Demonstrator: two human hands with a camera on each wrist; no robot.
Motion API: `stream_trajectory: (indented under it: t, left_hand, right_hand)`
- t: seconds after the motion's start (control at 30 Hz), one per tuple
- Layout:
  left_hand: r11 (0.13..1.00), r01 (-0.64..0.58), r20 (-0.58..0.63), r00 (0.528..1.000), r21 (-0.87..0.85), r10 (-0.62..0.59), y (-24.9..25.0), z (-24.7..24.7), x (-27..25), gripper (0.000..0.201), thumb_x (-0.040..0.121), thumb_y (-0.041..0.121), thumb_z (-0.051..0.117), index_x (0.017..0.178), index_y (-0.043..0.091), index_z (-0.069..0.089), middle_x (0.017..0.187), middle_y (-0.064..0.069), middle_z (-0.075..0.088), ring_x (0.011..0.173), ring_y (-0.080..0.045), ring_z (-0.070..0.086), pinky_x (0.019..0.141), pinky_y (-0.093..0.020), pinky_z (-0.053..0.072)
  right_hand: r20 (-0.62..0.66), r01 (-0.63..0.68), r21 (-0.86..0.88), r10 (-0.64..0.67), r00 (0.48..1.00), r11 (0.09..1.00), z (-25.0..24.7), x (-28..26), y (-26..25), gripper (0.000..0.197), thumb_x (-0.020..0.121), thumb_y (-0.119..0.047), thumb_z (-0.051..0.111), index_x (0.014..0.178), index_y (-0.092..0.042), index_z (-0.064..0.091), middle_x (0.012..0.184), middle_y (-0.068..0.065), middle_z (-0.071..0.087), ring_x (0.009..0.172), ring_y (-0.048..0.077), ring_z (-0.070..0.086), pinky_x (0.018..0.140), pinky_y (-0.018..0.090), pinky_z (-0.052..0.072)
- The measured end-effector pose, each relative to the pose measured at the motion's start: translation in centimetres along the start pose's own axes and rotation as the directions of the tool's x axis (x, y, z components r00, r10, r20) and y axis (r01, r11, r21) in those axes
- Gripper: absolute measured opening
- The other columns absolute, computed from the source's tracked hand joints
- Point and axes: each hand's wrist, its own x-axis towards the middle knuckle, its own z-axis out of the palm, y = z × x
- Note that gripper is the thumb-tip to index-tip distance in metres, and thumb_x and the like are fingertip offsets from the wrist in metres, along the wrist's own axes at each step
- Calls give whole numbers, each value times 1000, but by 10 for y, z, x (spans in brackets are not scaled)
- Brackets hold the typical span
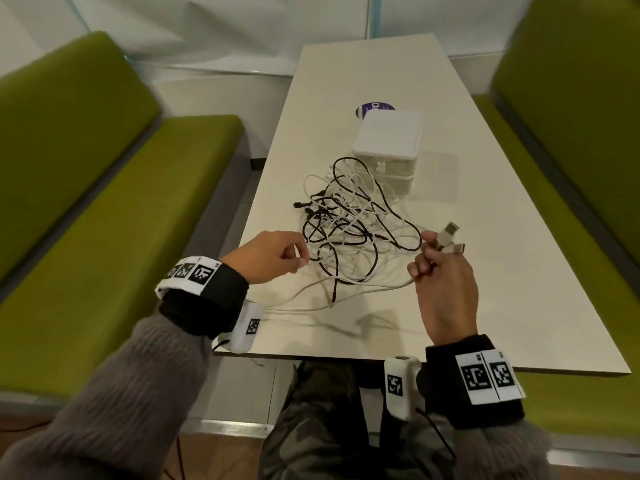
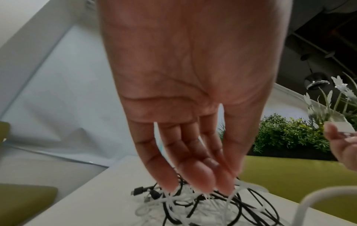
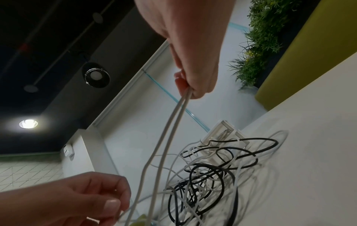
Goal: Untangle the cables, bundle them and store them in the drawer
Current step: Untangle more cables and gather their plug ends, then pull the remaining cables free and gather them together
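Observation:
A tangle of black and white cables (image 1: 349, 223) (image 2: 193, 206) (image 3: 203, 183) lies mid-table in front of a small white drawer box (image 1: 388, 147) (image 3: 222, 137). My right hand (image 1: 440, 271) (image 3: 195, 76) is raised at the pile's right side and grips both plug ends of a thick white cable (image 1: 346, 289) (image 3: 170, 122). Its two strands run down to the left towards the table's near edge. My left hand (image 1: 277, 256) (image 2: 193, 175) (image 3: 77, 198) hovers at the pile's left edge. Its fingers are loosely curled, the tips just above the cables, and I see nothing held in them.
The white table (image 1: 485, 271) is long and narrow, with a green bench on the left (image 1: 121, 202) and another on the right (image 1: 588, 168). A round blue sticker (image 1: 367, 107) lies behind the box. Bare tabletop lies to the right of the pile and beyond the box.

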Motion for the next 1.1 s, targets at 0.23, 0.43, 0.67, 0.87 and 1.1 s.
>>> stream_trajectory:
  t: [0.23, 0.43, 0.67, 0.87, 1.1]
  left_hand:
    - [895, -252, -161, 931, 367, 329, 16, 23, 14, 15, 92, 22, 52, 105, 25, 57, 84, 8, 60, 68, -11, 52, 63, -31, 46]
    - [662, -315, 92, 933, 680, 348, 30, 44, 27, 53, 92, 21, 50, 138, 41, 34, 111, 1, 60, 101, -23, 58, 68, -32, 46]
    - [505, -308, 183, 942, 806, 283, 33, 49, 57, 56, 93, 28, 52, 141, 40, 26, 115, -1, 57, 108, -24, 55, 79, -33, 39]
    - [433, -220, 186, 975, 874, 119, 45, 51, 71, 18, 91, 19, 51, 107, 25, 45, 99, 0, 67, 94, -24, 61, 75, -30, 25]
    - [378, -216, 218, 975, 900, 40, 43, 42, 68, 41, 91, 5, 43, 124, 28, 47, 104, 1, 64, 100, -22, 60, 90, -33, 33]
  right_hand:
    - [16, 13, -30, -12, 1000, 999, -5, -6, 4, 29, 104, -18, 33, 81, -15, 50, 52, -10, 42, 47, 5, 33, 47, 16, 32]
    - [34, -32, -38, 33, 999, 999, -6, -10, 5, 30, 104, -27, 32, 78, -18, 43, 49, -10, 28, 41, 3, 21, 37, 14, 20]
    - [50, -46, -34, 48, 998, 998, -7, -12, 3, 30, 103, -29, 31, 78, -17, 43, 49, -10, 29, 41, 3, 20, 37, 14, 19]
    - [32, -55, -24, 56, 998, 998, -10, -10, 3, 31, 103, -28, 32, 77, -18, 44, 49, -9, 28, 41, 3, 21, 37, 14, 21]
    - [40, -63, -19, 64, 997, 998, -13, -9, 5, 31, 104, -27, 32, 77, -18, 45, 50, -8, 29, 41, 3, 20, 37, 15, 20]
